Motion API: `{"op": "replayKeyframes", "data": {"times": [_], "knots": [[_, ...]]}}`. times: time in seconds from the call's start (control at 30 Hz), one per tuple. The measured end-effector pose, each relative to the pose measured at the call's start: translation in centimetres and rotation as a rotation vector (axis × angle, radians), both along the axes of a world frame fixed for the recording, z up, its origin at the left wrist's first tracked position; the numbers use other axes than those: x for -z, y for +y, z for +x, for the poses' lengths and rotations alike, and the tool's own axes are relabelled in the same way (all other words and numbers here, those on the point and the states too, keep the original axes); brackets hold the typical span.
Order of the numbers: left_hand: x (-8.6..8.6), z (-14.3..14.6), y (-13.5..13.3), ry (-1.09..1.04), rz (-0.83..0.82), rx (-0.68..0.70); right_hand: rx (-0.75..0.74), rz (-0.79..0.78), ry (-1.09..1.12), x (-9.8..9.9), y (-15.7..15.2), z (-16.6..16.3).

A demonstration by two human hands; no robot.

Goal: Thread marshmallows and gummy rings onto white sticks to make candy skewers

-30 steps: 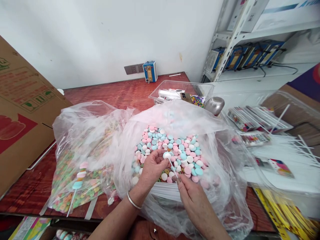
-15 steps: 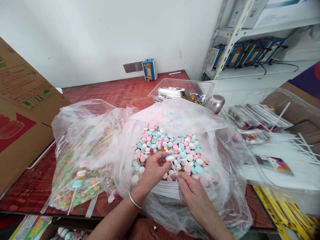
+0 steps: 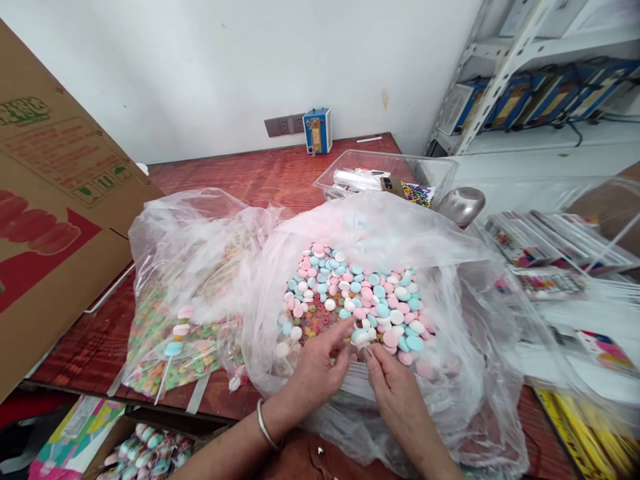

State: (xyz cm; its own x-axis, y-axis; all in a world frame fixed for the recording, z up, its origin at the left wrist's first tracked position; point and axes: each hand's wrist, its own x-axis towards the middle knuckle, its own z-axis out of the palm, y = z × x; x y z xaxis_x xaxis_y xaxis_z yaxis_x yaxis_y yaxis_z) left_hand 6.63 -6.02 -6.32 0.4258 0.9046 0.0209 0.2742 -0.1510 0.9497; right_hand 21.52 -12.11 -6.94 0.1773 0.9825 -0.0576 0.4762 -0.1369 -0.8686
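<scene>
My left hand (image 3: 320, 363), with a bracelet at the wrist, hovers over the near side of an open plastic bag of candies (image 3: 383, 293) in pink, blue and white. Its fingers are apart and nothing shows between them. Just right of its fingertips is a blue and white candy (image 3: 359, 336), seemingly at the tip of a thin white stick. My right hand (image 3: 393, 380) is closed in a pinch around that stick, which its fingers mostly hide. Under the candies lie small colourful rings (image 3: 315, 323). White sticks (image 3: 357, 379) lie beneath my hands.
At left, a bag of coloured rings (image 3: 150, 307) carries a finished candy skewer (image 3: 175, 347). A cardboard box (image 3: 65, 200) stands beyond it. Behind are a clear bin (image 3: 350, 160) and a metal scoop (image 3: 463, 205). A box of wrapped skewers (image 3: 145, 450) sits below the table edge.
My left fingers have come off the candy at the stick's tip and spread apart. My right hand keeps its pinch, with the stick now lower. The whole view has shifted, moving things rightward.
</scene>
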Motion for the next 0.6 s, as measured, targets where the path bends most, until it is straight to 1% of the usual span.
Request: {"op": "replayKeyframes", "data": {"times": [0.07,0.13,0.2,0.3,0.37,0.43,0.47,0.53,0.6], "knots": [[0.0,-1.4,1.1,0.147,0.180,-0.087,0.029,-0.024,-0.071,0.1,0.0,0.3],[0.2,-2.6,2.7,0.364,0.387,-0.161,0.048,-0.033,-0.120,0.0,0.0,0.6],[0.6,-3.3,4.3,0.589,0.536,-0.164,0.049,-0.018,-0.137,-0.1,0.1,0.8],[1.1,-3.6,5.8,0.813,0.635,-0.120,0.037,-0.016,-0.131,-0.3,0.3,0.8],[1.4,-3.5,6.1,0.884,0.647,-0.121,0.030,-0.033,-0.128,-0.2,0.3,0.8],[1.5,-3.3,6.1,0.872,0.630,-0.149,0.014,-0.049,-0.119,-0.2,0.3,0.6],[1.4,-3.2,5.9,0.825,0.609,-0.165,-0.005,-0.057,-0.110,-0.2,0.2,0.4],[1.1,-2.9,5.6,0.647,0.520,-0.188,-0.061,-0.073,-0.084,-0.3,0.1,0.0],[0.7,-2.7,5.3,0.395,0.328,-0.213,-0.119,-0.087,-0.064,-0.4,0.1,-0.5]]}}
